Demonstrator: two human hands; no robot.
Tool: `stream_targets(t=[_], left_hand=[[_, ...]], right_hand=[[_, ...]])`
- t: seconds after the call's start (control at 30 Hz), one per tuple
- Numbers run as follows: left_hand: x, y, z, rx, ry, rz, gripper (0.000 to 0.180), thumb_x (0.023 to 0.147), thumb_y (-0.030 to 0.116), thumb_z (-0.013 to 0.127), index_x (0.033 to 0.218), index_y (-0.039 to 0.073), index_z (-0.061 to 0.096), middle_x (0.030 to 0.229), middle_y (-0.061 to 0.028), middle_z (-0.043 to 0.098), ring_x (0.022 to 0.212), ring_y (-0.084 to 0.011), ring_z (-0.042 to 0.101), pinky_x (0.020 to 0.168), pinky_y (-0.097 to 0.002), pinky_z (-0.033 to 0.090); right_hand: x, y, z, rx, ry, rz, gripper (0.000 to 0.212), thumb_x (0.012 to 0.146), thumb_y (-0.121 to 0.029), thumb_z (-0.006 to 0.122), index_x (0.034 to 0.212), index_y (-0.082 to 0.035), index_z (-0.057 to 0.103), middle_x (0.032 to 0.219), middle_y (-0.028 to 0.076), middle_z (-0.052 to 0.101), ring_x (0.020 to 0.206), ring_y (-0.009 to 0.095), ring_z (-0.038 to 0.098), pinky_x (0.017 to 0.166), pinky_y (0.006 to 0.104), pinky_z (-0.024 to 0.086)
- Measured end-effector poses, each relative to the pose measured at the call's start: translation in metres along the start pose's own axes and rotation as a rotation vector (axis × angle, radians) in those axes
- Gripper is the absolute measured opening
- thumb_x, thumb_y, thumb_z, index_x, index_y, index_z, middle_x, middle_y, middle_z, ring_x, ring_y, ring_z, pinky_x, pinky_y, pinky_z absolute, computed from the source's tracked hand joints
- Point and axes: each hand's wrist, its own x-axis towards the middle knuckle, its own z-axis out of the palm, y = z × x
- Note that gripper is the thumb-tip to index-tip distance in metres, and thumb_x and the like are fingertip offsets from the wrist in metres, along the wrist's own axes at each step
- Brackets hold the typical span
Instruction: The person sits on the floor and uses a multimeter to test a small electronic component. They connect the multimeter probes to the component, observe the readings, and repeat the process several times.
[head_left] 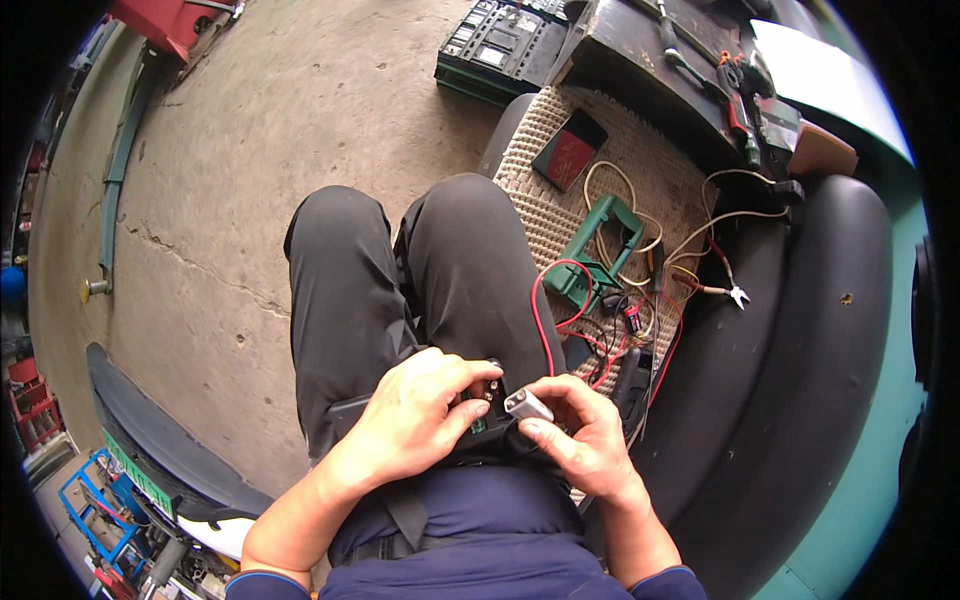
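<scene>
Over the person's lap, the left hand [418, 410] grips a small circuit board [480, 400] and the right hand [578, 432] pinches a silver metal cylinder [528, 405] just beside it.

A woven mat [560, 215] carries a green tool [600, 255], tangled wires [640, 300] and perhaps a red-faced phone [568, 150].

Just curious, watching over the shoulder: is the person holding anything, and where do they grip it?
The right hand pinches a small silvery block by its near end. The left hand grips a small green circuit board, mostly hidden under its fingers.
</scene>
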Motion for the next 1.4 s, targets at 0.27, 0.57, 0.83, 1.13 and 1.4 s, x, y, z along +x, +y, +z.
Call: stream_targets(t=[0.27,0.57,0.83,1.13,1.4], left_hand=[[-0.003,-0.004,0.004,-0.004,0.045,0.014,0.038,0.092,0.007,0.085,0.13,0.006,0.078,0.099,-0.0068,0.079,0.09,-0.0272,0.072,0.085,-0.0411,0.058],[-0.004,-0.008,0.008,0.002,0.065,0.042,0.036,0.092,0.008,0.085,0.128,0.005,0.078,0.098,-0.007,0.078,0.09,-0.0283,0.072,0.084,-0.0416,0.058],[-0.003,-0.006,0.008,0.012,0.06,0.046,0.038,0.091,0.009,0.087,0.127,0.005,0.077,0.098,-0.0062,0.078,0.089,-0.029,0.07,0.084,-0.0427,0.056],[-0.004,-0.006,0.012,0.031,0.065,0.053,0.038,0.09,0.008,0.088,0.126,0.005,0.077,0.098,-0.0063,0.077,0.09,-0.0295,0.07,0.085,-0.0434,0.057],[-0.002,-0.006,0.015,0.043,0.078,0.088,0.033,0.091,0.002,0.084,0.122,0.006,0.076,0.101,-0.0089,0.077,0.093,-0.0324,0.071,0.086,-0.0445,0.057]], right_hand=[[-0.002,0.004,0.003,-0.097,0.061,-0.124,0.036,0.09,-0.006,0.083,0.115,-0.003,0.057,0.097,0.003,0.067,0.084,0.008,0.061,0.075,0.0275,0.052],[0.006,0.0,0.003,0.312,-0.123,0.005,0.033,0.095,-0.001,0.083,0.117,-0.005,0.058,0.127,0.01,0.062,0.106,0.012,0.064,0.093,0.029,0.055],[0.01,0.017,0.008,0.265,0.032,-0.125,0.033,0.099,0.011,0.076,0.128,-0.001,0.065,0.137,0.012,0.064,0.123,0.016,0.067,0.109,0.0322,0.055],[0.009,0.022,0.013,0.149,0.111,-0.134,0.041,0.097,0.01,0.081,0.133,0.0,0.064,0.135,0.013,0.069,0.123,0.02,0.07,0.11,0.0353,0.058],[0.01,0.022,0.01,-0.09,0.151,-0.247,0.037,0.094,0.006,0.083,0.128,0.002,0.069,0.132,0.015,0.072,0.119,0.021,0.074,0.106,0.0358,0.061]])
